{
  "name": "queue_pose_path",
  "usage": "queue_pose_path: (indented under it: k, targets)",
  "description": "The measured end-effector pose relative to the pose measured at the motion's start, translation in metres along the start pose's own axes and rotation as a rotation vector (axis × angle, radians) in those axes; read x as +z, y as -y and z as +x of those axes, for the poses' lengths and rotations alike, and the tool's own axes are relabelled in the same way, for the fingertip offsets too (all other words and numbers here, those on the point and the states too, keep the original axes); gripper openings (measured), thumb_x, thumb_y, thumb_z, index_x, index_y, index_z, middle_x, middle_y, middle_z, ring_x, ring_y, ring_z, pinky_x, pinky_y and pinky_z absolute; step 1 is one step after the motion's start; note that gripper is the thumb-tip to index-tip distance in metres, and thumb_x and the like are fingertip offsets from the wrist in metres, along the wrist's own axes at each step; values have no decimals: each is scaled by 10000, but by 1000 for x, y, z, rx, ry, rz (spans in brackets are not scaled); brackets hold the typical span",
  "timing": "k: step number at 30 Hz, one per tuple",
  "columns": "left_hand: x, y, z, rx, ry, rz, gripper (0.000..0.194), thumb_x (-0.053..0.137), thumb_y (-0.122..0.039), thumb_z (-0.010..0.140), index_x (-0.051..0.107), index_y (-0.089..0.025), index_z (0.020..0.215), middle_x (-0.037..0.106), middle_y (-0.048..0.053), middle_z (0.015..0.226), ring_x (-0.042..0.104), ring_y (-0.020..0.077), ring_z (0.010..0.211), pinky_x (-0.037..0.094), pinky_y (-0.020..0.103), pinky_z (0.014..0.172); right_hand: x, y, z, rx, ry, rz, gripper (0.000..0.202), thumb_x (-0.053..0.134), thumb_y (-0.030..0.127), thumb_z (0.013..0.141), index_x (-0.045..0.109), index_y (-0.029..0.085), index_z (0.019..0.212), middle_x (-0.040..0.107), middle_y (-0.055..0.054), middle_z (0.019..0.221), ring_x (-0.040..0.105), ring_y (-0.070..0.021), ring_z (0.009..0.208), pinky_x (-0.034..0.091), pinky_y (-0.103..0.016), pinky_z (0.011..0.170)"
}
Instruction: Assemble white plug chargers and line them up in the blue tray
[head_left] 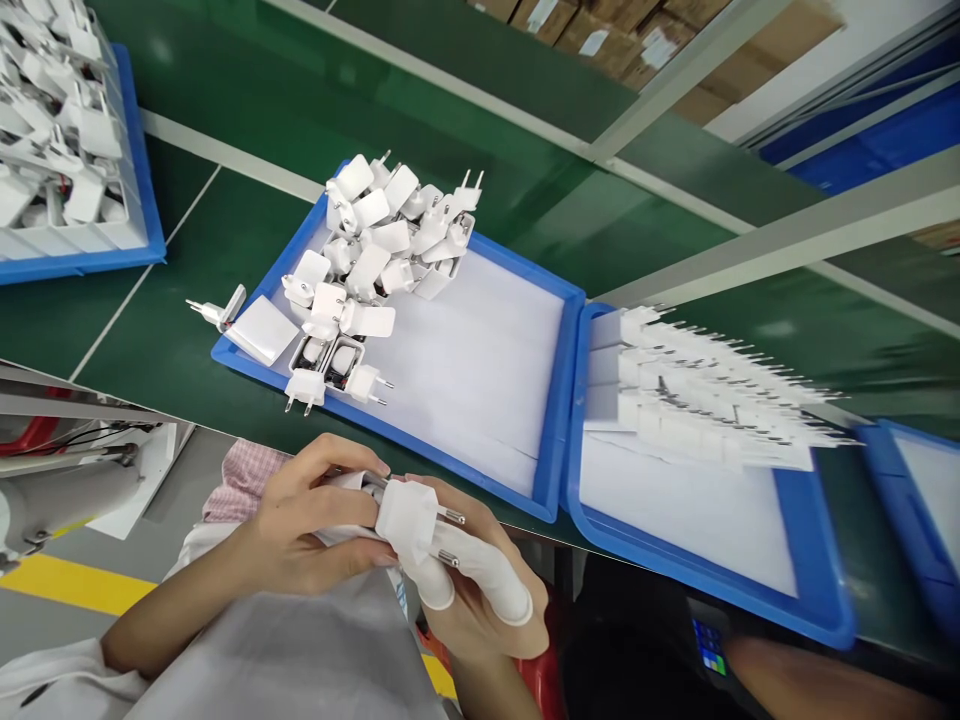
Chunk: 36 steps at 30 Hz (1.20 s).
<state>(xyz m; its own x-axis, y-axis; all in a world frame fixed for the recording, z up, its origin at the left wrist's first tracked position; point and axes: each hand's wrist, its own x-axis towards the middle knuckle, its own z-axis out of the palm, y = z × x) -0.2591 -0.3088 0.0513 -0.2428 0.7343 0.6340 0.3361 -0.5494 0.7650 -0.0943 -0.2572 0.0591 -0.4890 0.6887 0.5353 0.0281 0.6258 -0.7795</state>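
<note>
A white plug adapter (409, 515) with two metal pins is held between my hands in front of my lap. My left hand (300, 525) grips the case end, its fingers bent around the white shell. My right hand (487, 600), with white finger cots on some fingers, closes on the pin end; the pins point to the right. Just beyond, a blue tray (465, 475) lined with white holds a heap of white adapters (375, 255) at its left side. Two open cases (326, 360) at the heap's near end show parts inside.
On the right, a second blue tray (592, 525) carries rows of adapters (712, 400) with pins outward. A full bin (75, 235) of adapters stands at far left. A metal rail (787, 240) crosses the back. Another person's arm (817, 675) shows at lower right.
</note>
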Motion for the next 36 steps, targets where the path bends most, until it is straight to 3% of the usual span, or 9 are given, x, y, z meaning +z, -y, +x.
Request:
queue_pose_path:
  k: [5, 8, 13, 15, 19, 27, 32, 36]
  targets:
    - [-3, 3, 5, 7, 41, 3, 97, 673, -257, 900, 644, -178, 949, 602, 102, 1021, 602, 175, 787, 485, 258, 547, 1, -3, -1, -10, -16, -28, 497, 683, 95, 860, 618, 339, 1289, 718, -57, 1190, 739, -246, 916, 635, -356, 635]
    - [-1, 6, 2, -45, 57, -55, 140, 690, -257, 894, 612, -194, 991, 619, 85, 1003, 613, 171, 809, 499, 255, 605, -1, -1, 2, -3, 5, -48, 523, 678, 64, 856, 611, 322, 1306, 714, -63, 1182, 729, -236, 944, 635, -351, 697]
    - [1, 10, -11, -213, 34, -350, 593, 805, -161, 800, 407, -279, 1223, 608, 49, 1096, 643, 157, 924, 552, 245, 729, -13, 4, 13, -32, 128, -92, 397, 677, 83, 868, 650, 280, 1211, 707, -68, 1117, 718, -190, 875, 627, -289, 675]
    - [0, 10, -14, -242, 83, -360, 640, 805, -130, 795, 379, -294, 1244, 604, 53, 1126, 647, 161, 937, 554, 249, 728, -20, 6, 15, 2, 216, -105, 365, 670, 95, 876, 642, 278, 1190, 708, -60, 1096, 711, -172, 838, 623, -265, 665]
    - [-6, 9, -15, -288, 193, -275, 606, 798, -152, 802, 410, -303, 1242, 641, 37, 1074, 649, 166, 872, 525, 255, 692, -28, 7, 16, 85, 351, -103, 331, 658, 133, 891, 613, 254, 1195, 707, -71, 1128, 715, -179, 859, 633, -267, 707]
    - [-11, 6, -12, -410, 318, -116, 470, 785, -208, 798, 484, -262, 1154, 653, 28, 986, 642, 174, 795, 473, 258, 625, -30, -3, 18, 70, 413, -79, 343, 658, 155, 896, 605, 235, 1225, 723, -79, 1119, 735, -200, 889, 639, -274, 717]
    - [-1, 27, -18, -392, 246, -18, 411, 776, -238, 790, 509, -242, 1103, 660, 26, 951, 663, 186, 800, 500, 266, 649, -19, -21, 19, -37, 372, -126, 332, 633, 112, 904, 607, 215, 1218, 708, -102, 1112, 711, -216, 971, 629, -333, 805]
    - [4, 47, -26, -365, 208, 63, 334, 715, -204, 815, 541, -232, 1099, 674, 25, 936, 672, 192, 816, 537, 283, 699, -4, -38, 12, -11, 354, -169, 401, 618, 81, 899, 581, 207, 1277, 705, -119, 1124, 685, -242, 1035, 620, -384, 844]
